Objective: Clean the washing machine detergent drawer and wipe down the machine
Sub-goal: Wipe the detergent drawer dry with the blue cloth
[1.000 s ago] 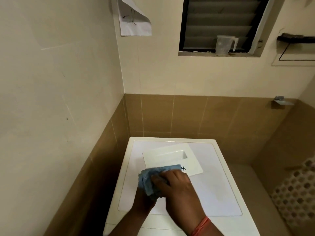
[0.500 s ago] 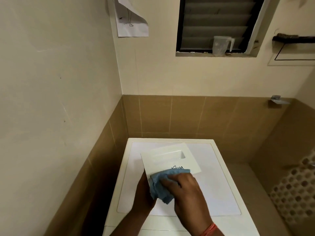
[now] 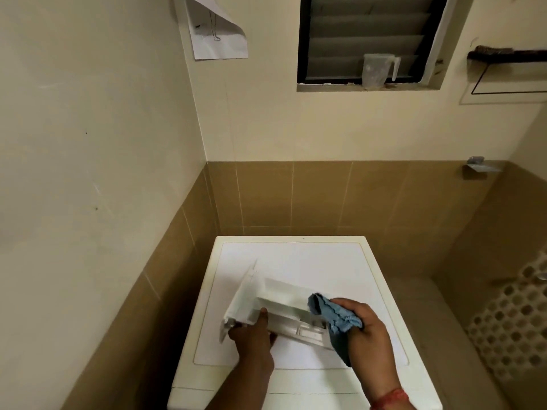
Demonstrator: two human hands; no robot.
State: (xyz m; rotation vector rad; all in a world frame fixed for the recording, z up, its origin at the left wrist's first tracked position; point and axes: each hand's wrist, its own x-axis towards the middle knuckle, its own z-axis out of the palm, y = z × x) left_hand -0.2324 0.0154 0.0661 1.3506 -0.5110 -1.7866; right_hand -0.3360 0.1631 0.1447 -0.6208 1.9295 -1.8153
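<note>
Both forearms are showing bare, no sleeves in frame. Right hand [image 3: 367, 329] is wearing a red-orange thread band [image 3: 390, 398] at the wrist; left hand [image 3: 251, 335] unadorned.

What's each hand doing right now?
Left hand: closed on the detergent drawer.
Right hand: closed on the blue cloth.

Machine top [image 3: 296, 255]: I see bare white surface beyond the fingers [image 3: 262, 316], open back to the tiled wall [image 3: 325, 196]. Detergent drawer [image 3: 275, 303] lies tilted across the near half, between both hands; it blocks a straight pass from left hand [image 3: 251, 338] to right hand [image 3: 365, 329]. Blue cloth [image 3: 337, 316] bunched at the drawer's right end, touching it. Left of the fingers, side wall [image 3: 118, 202] stands close; only a narrow dark gap. Right of the fingers, open floor [image 3: 420, 321], then a perforated basket [image 3: 515, 318].
</note>
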